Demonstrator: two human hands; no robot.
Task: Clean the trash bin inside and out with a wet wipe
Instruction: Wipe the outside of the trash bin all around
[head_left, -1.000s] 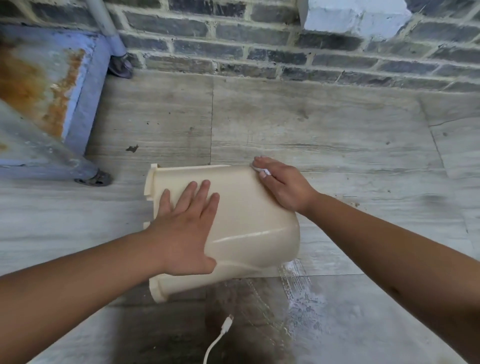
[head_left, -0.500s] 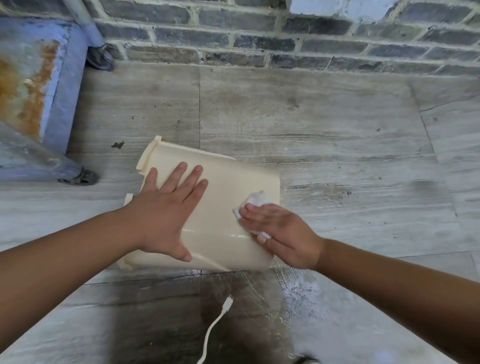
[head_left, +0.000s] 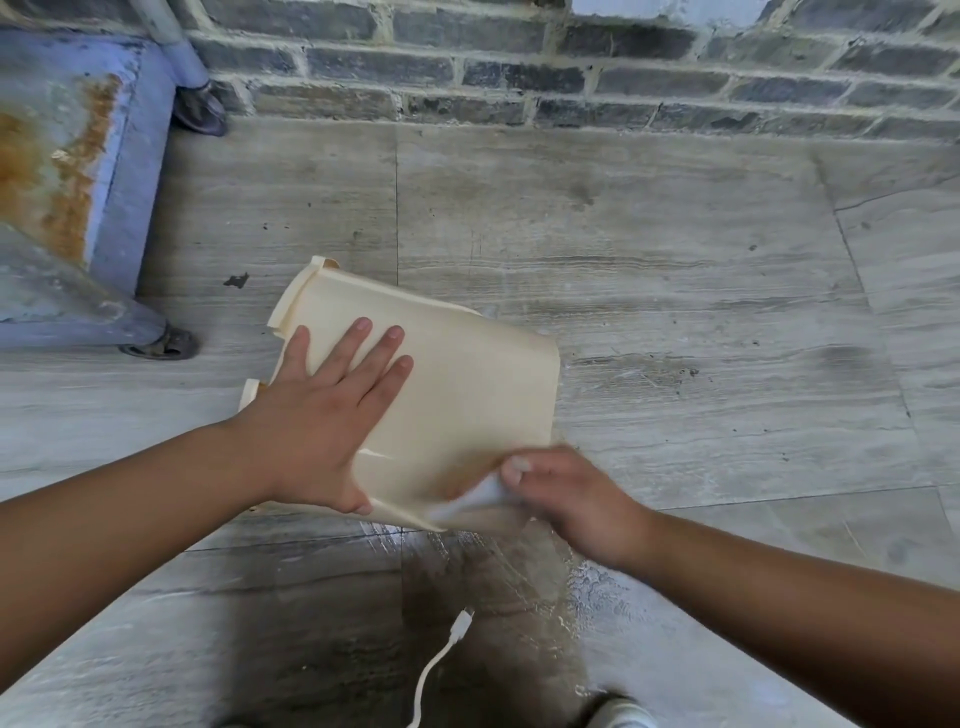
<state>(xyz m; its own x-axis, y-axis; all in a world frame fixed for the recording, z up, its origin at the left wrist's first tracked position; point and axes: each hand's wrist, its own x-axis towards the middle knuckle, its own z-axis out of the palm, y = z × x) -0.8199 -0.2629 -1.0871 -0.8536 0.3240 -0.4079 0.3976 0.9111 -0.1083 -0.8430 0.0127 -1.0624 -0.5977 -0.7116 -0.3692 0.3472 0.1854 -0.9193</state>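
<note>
On the grey stone-tile floor (head_left: 675, 312), a smooth cream plastic trash bin (head_left: 467, 384) lies on its side. Left hand (head_left: 322, 415) presses flat, fingers spread, on its wall; right hand (head_left: 566, 493), blurred, pinches a white wet wipe (head_left: 475, 500) against its near corner.

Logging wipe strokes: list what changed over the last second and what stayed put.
The right hand swept the wet wipe from the far edge of the cream trash bin across its side to the near corner, where it is motion-blurred. The bin turned slightly. The left hand stayed pressed flat on it; the white cable stayed on the floor.
</note>
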